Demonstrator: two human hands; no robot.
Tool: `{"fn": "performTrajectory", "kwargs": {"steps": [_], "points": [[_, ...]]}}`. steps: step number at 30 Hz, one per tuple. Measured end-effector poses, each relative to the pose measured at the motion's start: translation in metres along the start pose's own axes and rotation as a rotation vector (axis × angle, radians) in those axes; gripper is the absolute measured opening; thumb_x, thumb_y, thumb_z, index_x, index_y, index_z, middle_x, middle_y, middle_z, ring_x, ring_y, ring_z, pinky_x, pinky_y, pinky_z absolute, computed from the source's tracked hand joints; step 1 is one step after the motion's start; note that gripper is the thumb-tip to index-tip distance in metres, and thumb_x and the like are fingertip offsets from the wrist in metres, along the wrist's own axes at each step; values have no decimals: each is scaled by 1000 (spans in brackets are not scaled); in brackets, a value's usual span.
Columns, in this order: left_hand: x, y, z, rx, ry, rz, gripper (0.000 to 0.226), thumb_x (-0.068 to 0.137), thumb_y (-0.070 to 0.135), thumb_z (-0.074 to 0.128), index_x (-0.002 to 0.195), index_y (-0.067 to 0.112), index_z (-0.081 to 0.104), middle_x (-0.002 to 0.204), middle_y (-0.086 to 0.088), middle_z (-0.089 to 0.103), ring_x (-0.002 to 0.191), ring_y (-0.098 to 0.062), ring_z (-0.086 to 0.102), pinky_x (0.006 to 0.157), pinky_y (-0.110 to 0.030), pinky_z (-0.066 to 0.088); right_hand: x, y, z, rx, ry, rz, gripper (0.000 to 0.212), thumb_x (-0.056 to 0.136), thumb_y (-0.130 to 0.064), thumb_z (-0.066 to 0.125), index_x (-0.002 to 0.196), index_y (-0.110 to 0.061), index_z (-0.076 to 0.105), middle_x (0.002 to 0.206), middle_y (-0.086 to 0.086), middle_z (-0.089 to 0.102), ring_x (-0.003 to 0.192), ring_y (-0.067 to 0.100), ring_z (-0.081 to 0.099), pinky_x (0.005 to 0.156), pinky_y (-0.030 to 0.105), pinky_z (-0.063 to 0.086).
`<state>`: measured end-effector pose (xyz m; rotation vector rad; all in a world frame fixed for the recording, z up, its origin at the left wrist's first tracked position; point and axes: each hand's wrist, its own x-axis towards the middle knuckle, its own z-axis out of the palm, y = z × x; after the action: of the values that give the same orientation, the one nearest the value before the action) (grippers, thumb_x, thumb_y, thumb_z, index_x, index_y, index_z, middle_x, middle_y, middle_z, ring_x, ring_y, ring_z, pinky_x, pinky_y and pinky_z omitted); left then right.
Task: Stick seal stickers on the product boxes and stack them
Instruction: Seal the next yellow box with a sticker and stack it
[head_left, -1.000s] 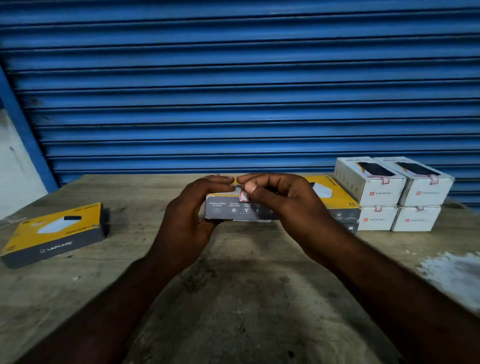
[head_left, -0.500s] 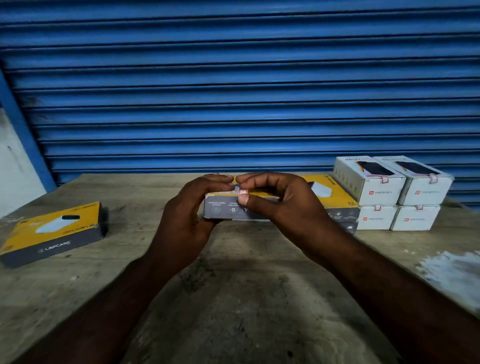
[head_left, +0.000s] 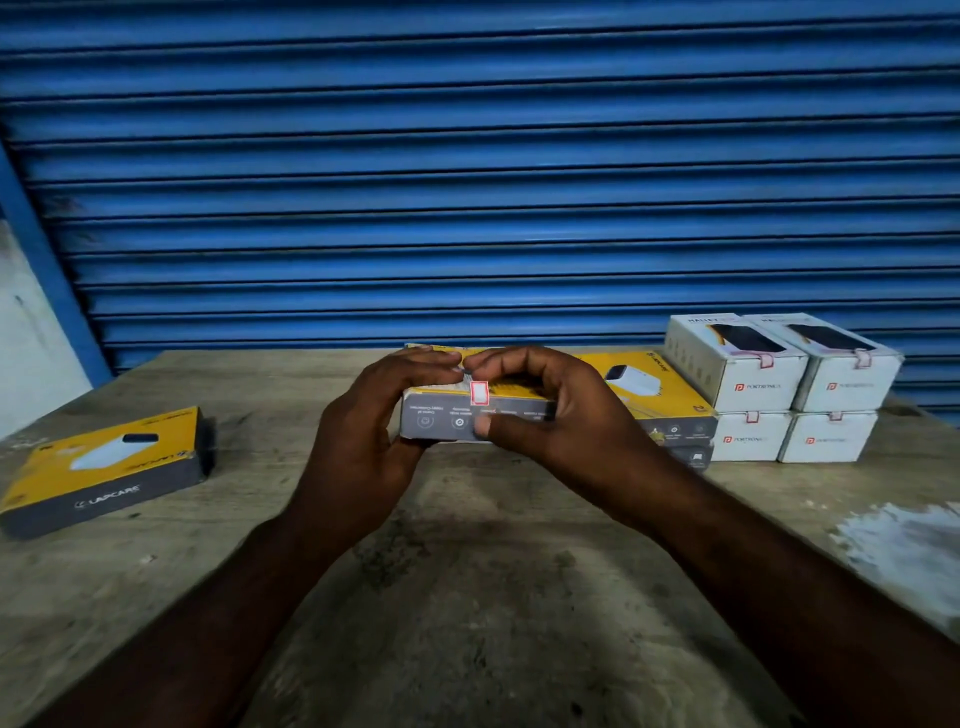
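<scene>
**Q:** Item at far left?
**A:** One yellow box (head_left: 104, 467), lying flat on the wooden table (head_left: 467, 597), well apart from both hands.

**Q:** State of the left hand?
**A:** The left hand (head_left: 363, 431) grasps the left end of the held box (head_left: 447, 422), with its fingers curled over the top edge.

**Q:** Position of the held box?
**A:** Centre, between the hands, with the grey side panel facing the camera. Whether it rests on the table cannot be told. A red-bordered seal sticker (head_left: 479, 393) lies across the edge where the yellow top meets the grey panel.

**Q:** State of the right hand?
**A:** The right hand (head_left: 566, 415) grasps the right end of the same box. Its thumb presses the grey panel just below the sticker, and its fingers arch over the top.

**Q:** Items to the right?
**A:** A yellow stack (head_left: 660, 400) of two boxes sits just behind the right hand. Beside it are four white boxes (head_left: 779, 395), two over two, each with a seal on its upper front edge. A blue shutter (head_left: 467, 182) closes the background.
</scene>
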<state>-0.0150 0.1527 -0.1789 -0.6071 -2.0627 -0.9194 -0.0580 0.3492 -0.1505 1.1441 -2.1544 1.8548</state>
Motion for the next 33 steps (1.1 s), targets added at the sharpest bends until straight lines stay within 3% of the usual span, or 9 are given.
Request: {"fn": "performTrajectory", "kwargs": {"steps": [5,9,13,16,19,23,25,29,33], "points": [[0,0,1,10,10,20,44,83,6,73,125,14,61,131,1,62,127,-18,56,102,-51,50,1,4,4,-15,66,-14,20,84,-14,76,102,-15,69,113,-3,70,108,8,65,100,34,51],[1,-2,0,44,21,63,36,85,4,71,120,7,63,133,-3,62,133,-20,52,106,-52,45,-1,2,2,-47,67,1,42,82,-11,78,119,-13,60,122,-5,65,114,5,60,101,27,49],[2,-1,-2,56,67,45,42,84,1,70,123,12,61,141,-3,56,140,-19,45,109,-55,42,-2,1,4,0,122,142,75,72,-31,85,134,-27,44,120,-13,60,110,5,62,97,35,53],[4,0,-3,143,104,53,49,82,4,71,125,23,58,154,-5,43,145,-18,37,113,-45,40,-1,1,6,225,54,253,72,79,-16,81,138,-25,41,117,-9,68,105,9,68,93,34,56],[4,1,-1,100,16,-62,52,85,30,73,132,40,51,165,4,22,150,-9,24,115,-18,30,-1,5,7,260,85,217,63,84,-11,75,136,-27,42,114,-7,69,106,13,68,92,35,57],[-4,8,14,-75,-97,-191,65,84,67,58,143,47,39,167,11,9,151,-1,11,117,-24,26,-1,9,5,87,44,67,79,91,-7,68,152,-30,23,136,-6,59,118,5,61,98,27,51],[-4,15,19,-203,-30,-264,68,85,61,60,145,42,35,166,10,12,149,3,18,116,-26,30,-2,13,5,77,50,21,82,91,-3,66,156,-24,20,143,-1,54,123,9,59,101,28,50],[1,24,23,-310,170,-385,69,89,26,65,147,20,29,150,6,35,115,28,44,87,0,40,-6,17,15,153,103,13,76,91,3,63,153,-19,24,139,-4,56,121,8,60,99,25,50],[2,26,24,-443,216,-488,71,83,25,62,147,19,34,127,1,58,99,19,59,77,-4,46,-10,20,23,130,112,13,64,94,4,58,147,-21,33,124,-26,58,113,-5,61,94,18,50]]}}
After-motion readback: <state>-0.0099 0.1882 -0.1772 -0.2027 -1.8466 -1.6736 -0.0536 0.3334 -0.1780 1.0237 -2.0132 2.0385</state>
